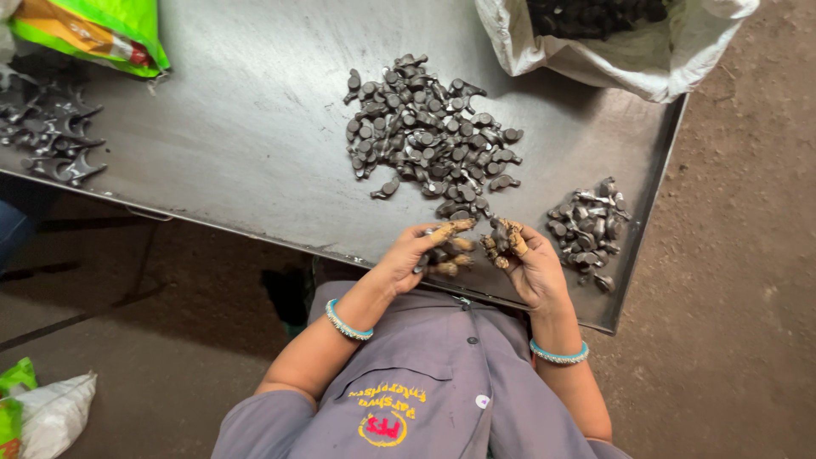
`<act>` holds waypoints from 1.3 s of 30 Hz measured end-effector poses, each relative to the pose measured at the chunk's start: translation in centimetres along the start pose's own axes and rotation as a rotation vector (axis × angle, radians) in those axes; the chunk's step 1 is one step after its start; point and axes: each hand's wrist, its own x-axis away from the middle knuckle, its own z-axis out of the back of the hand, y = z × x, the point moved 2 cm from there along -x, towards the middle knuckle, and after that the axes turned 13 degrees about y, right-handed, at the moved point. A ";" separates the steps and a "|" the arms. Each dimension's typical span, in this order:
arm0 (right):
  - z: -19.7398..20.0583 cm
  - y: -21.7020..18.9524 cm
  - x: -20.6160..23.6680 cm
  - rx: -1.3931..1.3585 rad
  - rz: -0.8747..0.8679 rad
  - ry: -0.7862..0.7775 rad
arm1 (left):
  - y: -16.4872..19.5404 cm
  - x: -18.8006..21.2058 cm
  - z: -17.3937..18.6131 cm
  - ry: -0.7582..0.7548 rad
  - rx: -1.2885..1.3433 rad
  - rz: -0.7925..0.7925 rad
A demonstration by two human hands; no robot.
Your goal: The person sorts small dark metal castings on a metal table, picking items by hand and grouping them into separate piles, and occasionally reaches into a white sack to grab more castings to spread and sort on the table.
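Note:
My left hand (416, 255) and my right hand (527, 263) are held close together at the near edge of a dark metal table (255, 136). Their fingertips are wrapped in worn tan tape. Each hand curls around small dark metal parts, several in the left hand (440, 253) and one or more in the right hand (500, 240). A large heap of the same dark metal parts (425, 136) lies just beyond my hands. A smaller pile of shinier parts (586, 229) sits to the right of my right hand.
A white sack (629, 51) filled with dark parts stands at the table's far right corner. Forked metal pieces (51, 136) lie at the far left, beside a green and orange bag (93, 30). Another white and green bag (42, 408) rests on the dirt floor.

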 end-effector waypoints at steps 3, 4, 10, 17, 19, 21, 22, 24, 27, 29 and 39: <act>-3.3 -1.1 1.5 0.307 0.309 -0.112 | -0.7 -0.8 0.2 -0.027 0.074 0.081; -4.7 -1.8 1.7 0.527 0.558 -0.126 | -0.6 -0.8 0.4 -0.077 0.132 0.091; -12.2 -3.4 0.4 1.240 1.169 0.087 | 0.9 -0.8 1.5 -0.193 0.261 0.026; -13.2 -2.3 -0.5 1.476 1.211 0.046 | 4.3 0.7 3.1 0.003 0.190 -0.127; -11.4 -2.8 -1.0 1.230 1.103 0.019 | 4.9 1.2 3.0 0.004 0.140 -0.116; -9.2 -3.1 -1.3 0.846 0.875 -0.020 | 5.0 1.6 2.6 0.004 0.093 -0.083; -8.0 -3.0 -1.2 0.586 0.697 -0.041 | 4.9 1.7 2.3 -0.018 0.073 -0.069; -6.0 -2.6 -1.1 0.237 0.451 -0.057 | 4.4 1.6 1.6 -0.062 0.032 -0.039; -4.1 -1.9 -0.7 0.039 0.306 -0.062 | 3.0 0.9 0.5 -0.030 -0.051 0.055; -3.5 -1.6 -0.3 0.005 0.281 -0.082 | 1.9 0.3 -0.2 -0.071 -0.081 0.109; -2.6 -1.0 0.6 0.141 0.280 -0.070 | -0.4 -1.0 -1.2 -0.120 -0.040 0.192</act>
